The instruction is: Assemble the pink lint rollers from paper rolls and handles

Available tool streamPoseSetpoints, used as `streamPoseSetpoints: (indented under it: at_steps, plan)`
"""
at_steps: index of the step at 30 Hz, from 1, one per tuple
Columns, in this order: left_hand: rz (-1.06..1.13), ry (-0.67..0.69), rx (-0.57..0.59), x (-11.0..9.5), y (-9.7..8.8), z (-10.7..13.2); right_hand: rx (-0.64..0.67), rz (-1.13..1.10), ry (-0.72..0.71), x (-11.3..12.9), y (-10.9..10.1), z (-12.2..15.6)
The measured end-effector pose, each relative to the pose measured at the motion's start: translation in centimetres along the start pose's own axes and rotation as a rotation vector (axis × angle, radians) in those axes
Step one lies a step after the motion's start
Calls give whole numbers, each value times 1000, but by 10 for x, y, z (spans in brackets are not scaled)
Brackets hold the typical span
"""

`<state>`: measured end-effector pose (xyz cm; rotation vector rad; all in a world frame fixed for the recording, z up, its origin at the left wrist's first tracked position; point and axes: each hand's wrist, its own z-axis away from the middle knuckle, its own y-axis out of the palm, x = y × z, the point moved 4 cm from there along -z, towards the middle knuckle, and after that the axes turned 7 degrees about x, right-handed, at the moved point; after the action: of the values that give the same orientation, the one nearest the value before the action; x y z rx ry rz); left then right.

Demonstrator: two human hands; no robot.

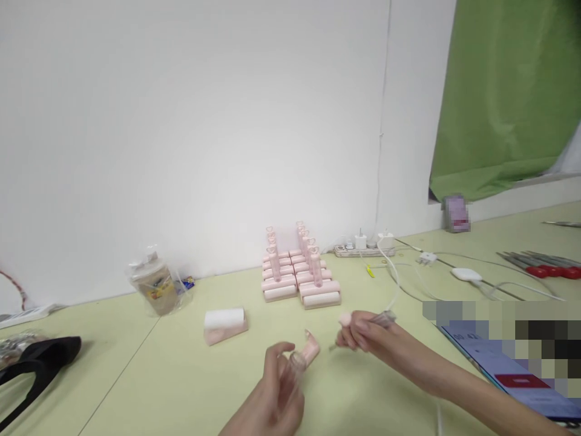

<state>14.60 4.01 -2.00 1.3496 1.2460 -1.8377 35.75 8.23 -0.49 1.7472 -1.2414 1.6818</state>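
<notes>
My left hand (276, 393) is wrapped round a clear, pink-tinted tube (297, 362), its round end pointing up. My right hand (363, 330) is closed on a slim tool (385, 318) with a translucent grey end and a thin, blurred metal tip. A small pale pink piece (345, 318) shows at the fingers of this hand. Just beyond the left hand, a bent pink plastic part (310, 348) lies on the table. Farther left rests a lint roller head (224, 326), a white roll in a pink cover.
Several pink lint rollers (295, 272) stand in two rows by the wall. Behind my right hand is a power strip (363, 249) with trailing cables. A phone (512, 369), red-handled tools (554, 271), a bagged cup (157, 287) and a black object (40, 363) lie around the table.
</notes>
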Motion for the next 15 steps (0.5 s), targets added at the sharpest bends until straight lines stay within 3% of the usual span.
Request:
streamPoseSetpoints:
  at_steps: [4, 7, 11, 13, 15]
  plan:
    - [-72, 103, -50, -9, 14, -50, -50, 441, -45, -3, 0, -21]
    - [-420, 76, -40, -4, 13, -66, 28, 706, -48, -13, 2, -16]
    - [-866, 29, 18, 16, 12, -69, 65, 580, 169, -37, -6, -6]
    - [-886, -47, 66, 26, 13, -68, 50, 450, 251, -44, -13, -5]
    - [-820, -93, 106, 31, 14, -68, 7, 331, 244, -41, -20, -8]
